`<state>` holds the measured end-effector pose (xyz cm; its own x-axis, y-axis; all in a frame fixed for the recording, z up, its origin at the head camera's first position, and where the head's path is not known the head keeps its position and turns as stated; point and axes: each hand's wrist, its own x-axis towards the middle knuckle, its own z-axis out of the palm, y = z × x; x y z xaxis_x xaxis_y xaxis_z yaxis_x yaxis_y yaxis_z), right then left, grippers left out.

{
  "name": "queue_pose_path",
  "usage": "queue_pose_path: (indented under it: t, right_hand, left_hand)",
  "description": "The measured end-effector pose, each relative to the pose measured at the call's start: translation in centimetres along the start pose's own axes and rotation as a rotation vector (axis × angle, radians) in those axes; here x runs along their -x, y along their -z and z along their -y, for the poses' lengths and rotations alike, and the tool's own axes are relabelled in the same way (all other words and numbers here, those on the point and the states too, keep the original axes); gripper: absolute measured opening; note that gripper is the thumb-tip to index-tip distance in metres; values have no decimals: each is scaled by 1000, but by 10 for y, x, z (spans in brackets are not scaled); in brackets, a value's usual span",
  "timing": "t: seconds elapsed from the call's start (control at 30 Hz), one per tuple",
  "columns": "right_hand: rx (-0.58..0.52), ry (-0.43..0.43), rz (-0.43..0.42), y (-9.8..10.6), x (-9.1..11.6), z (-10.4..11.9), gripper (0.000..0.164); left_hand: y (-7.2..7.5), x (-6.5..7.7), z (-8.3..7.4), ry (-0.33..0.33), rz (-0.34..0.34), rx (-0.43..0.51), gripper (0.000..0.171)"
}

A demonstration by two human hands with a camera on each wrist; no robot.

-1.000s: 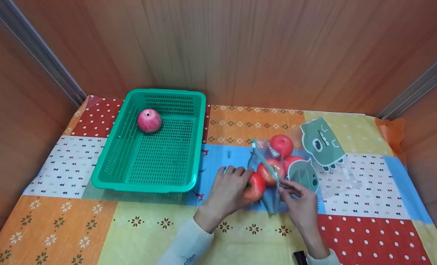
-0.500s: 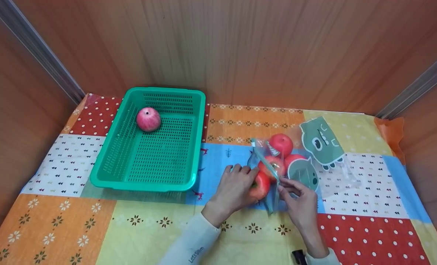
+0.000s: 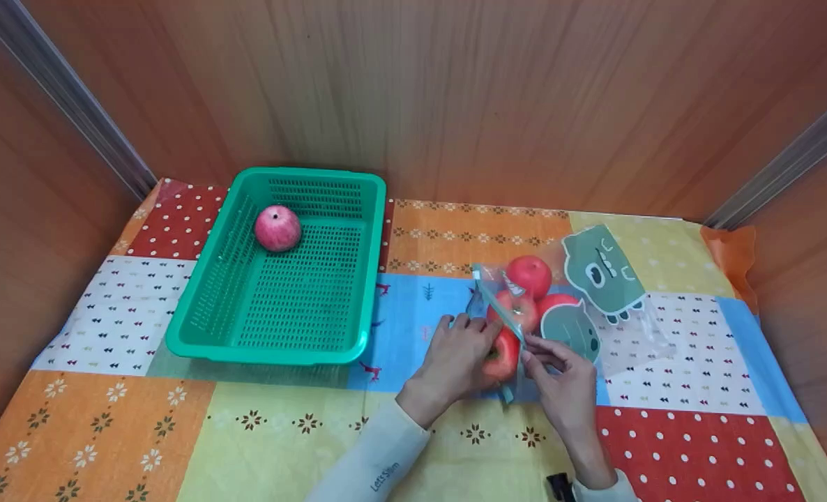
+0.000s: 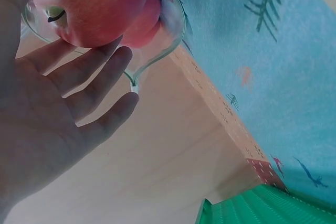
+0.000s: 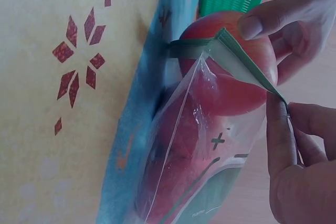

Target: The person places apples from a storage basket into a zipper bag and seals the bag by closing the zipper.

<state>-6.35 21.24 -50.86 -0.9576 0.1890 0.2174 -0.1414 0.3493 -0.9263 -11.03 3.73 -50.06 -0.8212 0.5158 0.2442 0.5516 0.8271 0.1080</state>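
Note:
My left hand [image 3: 452, 359] grips a red apple [image 3: 503, 355], fingers on one side and thumb on the other. In the right wrist view that apple [image 5: 226, 24] sits at the parted mouth of a clear zip bag [image 5: 181, 124], partly behind its green zip strip. My right hand [image 3: 563, 383] pinches the strip's edge between thumb and fingers. Inside the bag lie more red apples [image 3: 528, 275], partly hidden by a green cartoon print [image 3: 574, 331]. The left wrist view shows the gripped apple's stem side, with another apple behind it in the bag.
A green plastic basket [image 3: 365, 341] stands to the left with one pinkish-red apple [image 3: 277, 229] in it. Clear plastic with another green cartoon print [image 3: 605, 272] spreads out to the right. Beneath everything is a patchwork-patterned cloth [image 3: 267, 446]; wooden panels [image 3: 441, 97] rise behind.
My left hand has moved right with its apple, from just outside the bag to its mouth. My right hand keeps its pinch on the bag's edge.

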Motion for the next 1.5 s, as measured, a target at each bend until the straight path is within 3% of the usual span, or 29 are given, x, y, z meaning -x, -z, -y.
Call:
queue_pose_path:
  t: [0.43,0.83,1.1,1.5]
  right_hand:
    - [0,-35,-20,0,0,7,28]
    - [-20,-27,-43,-1,0,10,27]
    - [-41,21,-54,-2,-1,11,26]
    - [-47,-47,-60,0,-1,17,29]
  left_hand:
    - [-11,-9,-3,7,15,20,69]
    - [-17,-19,-9,25,2,-38,68]
    - [-23,-23,-14,28,-16,-103,55]
    - [-30,-33,-21,30,-52,-99,48]
